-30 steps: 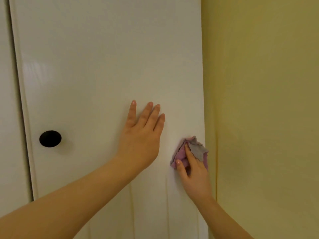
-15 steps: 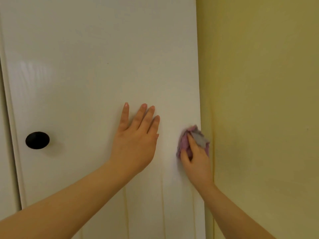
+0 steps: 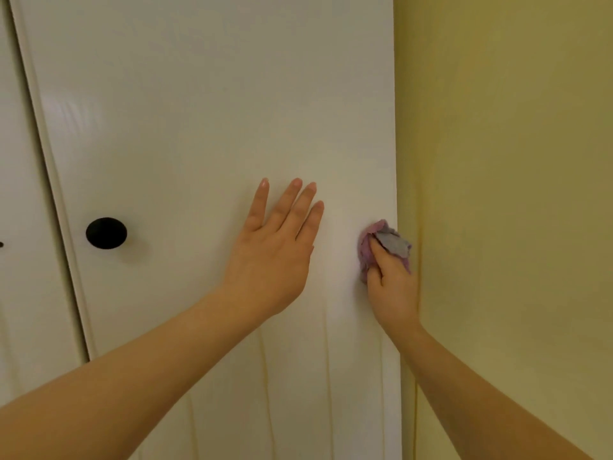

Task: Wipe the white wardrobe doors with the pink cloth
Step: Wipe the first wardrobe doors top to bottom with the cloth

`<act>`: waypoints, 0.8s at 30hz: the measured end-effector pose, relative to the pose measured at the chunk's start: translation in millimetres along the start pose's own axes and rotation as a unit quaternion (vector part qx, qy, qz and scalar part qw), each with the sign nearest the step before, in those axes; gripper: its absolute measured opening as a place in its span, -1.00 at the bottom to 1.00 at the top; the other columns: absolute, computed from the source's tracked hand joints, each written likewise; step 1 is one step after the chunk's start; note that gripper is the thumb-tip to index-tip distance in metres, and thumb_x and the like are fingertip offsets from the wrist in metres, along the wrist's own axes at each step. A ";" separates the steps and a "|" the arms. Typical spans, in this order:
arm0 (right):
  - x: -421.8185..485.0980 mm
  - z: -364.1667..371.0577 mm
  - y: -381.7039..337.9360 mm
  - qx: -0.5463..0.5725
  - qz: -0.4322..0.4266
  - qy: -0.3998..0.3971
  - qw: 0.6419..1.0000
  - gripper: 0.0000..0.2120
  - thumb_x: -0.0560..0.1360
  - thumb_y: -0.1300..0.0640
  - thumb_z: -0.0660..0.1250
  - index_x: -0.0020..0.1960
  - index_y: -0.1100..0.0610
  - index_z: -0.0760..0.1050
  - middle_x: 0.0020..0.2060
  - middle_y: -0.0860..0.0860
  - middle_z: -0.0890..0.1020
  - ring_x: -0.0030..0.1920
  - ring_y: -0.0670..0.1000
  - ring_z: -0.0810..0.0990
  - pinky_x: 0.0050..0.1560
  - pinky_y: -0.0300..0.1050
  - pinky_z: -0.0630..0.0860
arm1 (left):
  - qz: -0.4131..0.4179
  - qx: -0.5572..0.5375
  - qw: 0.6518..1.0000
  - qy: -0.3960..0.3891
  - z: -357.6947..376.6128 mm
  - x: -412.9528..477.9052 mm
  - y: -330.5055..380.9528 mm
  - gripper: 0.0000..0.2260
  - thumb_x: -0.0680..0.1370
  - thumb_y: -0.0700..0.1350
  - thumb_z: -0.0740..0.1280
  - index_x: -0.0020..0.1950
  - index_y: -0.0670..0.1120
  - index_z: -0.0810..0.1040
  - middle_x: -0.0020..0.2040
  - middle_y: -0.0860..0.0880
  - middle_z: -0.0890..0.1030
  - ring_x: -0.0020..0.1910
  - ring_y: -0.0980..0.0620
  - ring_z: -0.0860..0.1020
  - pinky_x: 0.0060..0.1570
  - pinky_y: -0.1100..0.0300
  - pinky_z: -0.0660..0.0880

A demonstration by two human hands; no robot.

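My right hand point(image 3: 391, 287) is closed around the bunched pink cloth point(image 3: 381, 247), pressing it against the door point(image 3: 199, 111) right at its right edge, just beside the yellow wall point(image 3: 514, 194). My left hand point(image 3: 275, 254) lies flat on the same door, fingers spread and holding nothing, near the cloth but not touching it. Farther left sits a black knob point(image 3: 106, 233), then the seam where a second door point(image 3: 16, 227) begins. I think the risk here is the edge: if I push the cloth any further right it could slip off the door and drag along the wall. Leaning too hard with my left palm could also leave fresh prints on the glossy panel, which I would then have to wipe again.
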State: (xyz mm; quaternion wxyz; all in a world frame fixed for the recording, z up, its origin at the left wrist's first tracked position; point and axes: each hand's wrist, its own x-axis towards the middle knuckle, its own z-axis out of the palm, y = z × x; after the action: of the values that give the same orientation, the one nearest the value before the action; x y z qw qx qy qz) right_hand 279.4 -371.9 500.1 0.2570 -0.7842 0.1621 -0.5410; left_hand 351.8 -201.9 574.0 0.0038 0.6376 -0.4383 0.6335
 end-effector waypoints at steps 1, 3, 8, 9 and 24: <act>-18.5 5.0 4.3 0.006 0.014 -0.010 1.000 -0.55 0.54 0.36 0.10 0.39 0.11 0.36 0.25 0.07 0.50 0.25 0.08 0.45 0.30 0.06 0.36 | -0.003 0.000 1.000 -0.002 -1.5 -5.3 -0.6 -0.54 0.56 -0.08 0.04 0.38 -0.25 0.41 0.42 -0.23 0.37 0.42 -0.21 0.31 0.42 -0.17 -0.12; -61.3 10.8 17.2 0.007 0.021 -0.022 1.000 -0.57 0.52 0.31 0.09 0.35 0.04 0.35 0.18 0.05 0.55 0.18 0.07 0.51 0.28 0.16 0.37 | -0.005 0.009 1.000 0.002 -2.8 -15.3 -2.1 -0.57 0.56 -0.12 0.11 0.38 -0.25 0.41 0.42 -0.22 0.37 0.42 -0.20 0.31 0.42 -0.17 -0.10; -48.1 6.9 20.9 -0.004 0.018 -0.058 0.998 -0.52 0.53 0.43 0.10 0.41 0.13 0.30 0.30 0.07 0.45 0.33 0.07 0.38 0.40 0.14 0.20 | 0.007 0.019 1.000 0.004 -4.5 -31.3 1.7 -0.56 0.50 -0.16 0.24 0.37 -0.25 0.42 0.41 -0.21 0.38 0.42 -0.19 0.32 0.42 -0.18 -0.08; -41.4 7.8 15.9 -0.003 0.020 -0.048 0.999 -0.53 0.55 0.41 0.09 0.42 0.14 0.28 0.31 0.06 0.44 0.34 0.05 0.36 0.41 0.06 0.20 | 0.001 0.019 1.000 0.004 -5.3 -33.8 2.4 -0.57 0.51 -0.16 0.23 0.37 -0.25 0.42 0.41 -0.21 0.38 0.42 -0.19 0.32 0.42 -0.18 -0.08; -88.9 19.7 2.8 0.077 0.110 -0.061 0.989 -0.56 0.60 0.29 0.07 0.46 0.07 0.22 0.34 0.04 0.40 0.36 0.07 0.35 0.33 -0.21 0.28 | -0.025 0.028 0.999 -0.026 -11.7 -64.8 16.4 -0.56 0.48 -0.18 0.26 0.35 -0.27 0.44 0.39 -0.20 0.42 0.40 -0.18 0.35 0.40 -0.22 -0.08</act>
State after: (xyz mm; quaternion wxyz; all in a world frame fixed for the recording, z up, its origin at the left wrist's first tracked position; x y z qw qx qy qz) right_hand 265.6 -322.4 424.8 0.3834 -0.7712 0.1892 -0.4716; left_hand 345.2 -169.6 514.7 -0.0094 0.6641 -0.4048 0.6285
